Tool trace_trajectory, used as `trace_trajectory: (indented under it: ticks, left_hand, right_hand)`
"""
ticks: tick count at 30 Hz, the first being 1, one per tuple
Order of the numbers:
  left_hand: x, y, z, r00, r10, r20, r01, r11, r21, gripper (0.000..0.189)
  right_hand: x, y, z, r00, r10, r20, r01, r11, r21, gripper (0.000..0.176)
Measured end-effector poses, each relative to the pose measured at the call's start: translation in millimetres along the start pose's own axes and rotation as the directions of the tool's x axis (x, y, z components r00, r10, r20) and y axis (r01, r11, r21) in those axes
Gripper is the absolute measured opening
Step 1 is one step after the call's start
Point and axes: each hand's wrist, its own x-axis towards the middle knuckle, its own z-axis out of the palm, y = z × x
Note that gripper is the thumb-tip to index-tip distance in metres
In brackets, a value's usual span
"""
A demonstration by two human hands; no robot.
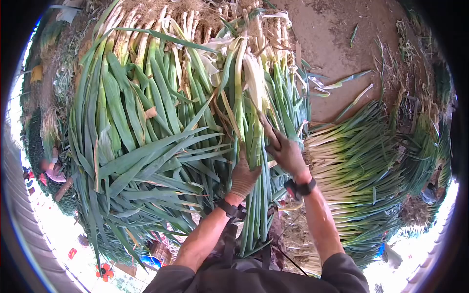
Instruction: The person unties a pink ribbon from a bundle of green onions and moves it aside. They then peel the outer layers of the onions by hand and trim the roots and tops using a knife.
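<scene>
My left hand (244, 177), in a brownish work glove, is closed around the green leaves of a long green onion (254, 78), whose thick white shaft points away from me. Its leaves (255, 210) hang down toward my body. To the right, my gloved right hand (287, 155) is closed on a brown, withered-looking leaf strip (266, 126) that runs up along the same onion. The inner fingers of both hands are partly hidden. Beneath and around them lies a big heap of green onions (161, 93), roots at the far end.
On the right a row of green onions (349, 166) lies with pale shafts to the left. Loose leaves (342, 83) are scattered on the brown ground (332, 39). At the far left a person in pink (54, 173) is among more onions. A red flower-shaped object (104, 271) shows lower left.
</scene>
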Motion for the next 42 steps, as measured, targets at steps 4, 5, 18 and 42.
trace_trajectory:
  ticks: [4,5,18,42]
  left_hand:
    - [-3,5,14,0.942,0.331,-0.060,-0.327,0.943,0.061,0.085]
    - [-5,4,17,0.970,0.244,0.013,-0.244,0.969,0.046,0.087]
    - [-46,32,71,0.883,0.470,0.017,-0.465,0.867,0.177,0.085]
    - [137,27,45,0.996,0.043,0.075,-0.075,0.863,0.499,0.050]
  right_hand:
    - [-58,5,-4,0.988,0.153,-0.026,-0.150,0.985,0.090,0.056]
    - [-70,3,-7,0.985,0.171,0.018,-0.171,0.983,0.058,0.056]
    - [-93,12,-23,0.961,0.245,-0.127,-0.212,0.951,0.226,0.052]
    - [35,48,17,0.981,0.031,-0.189,-0.032,1.000,0.001,0.056]
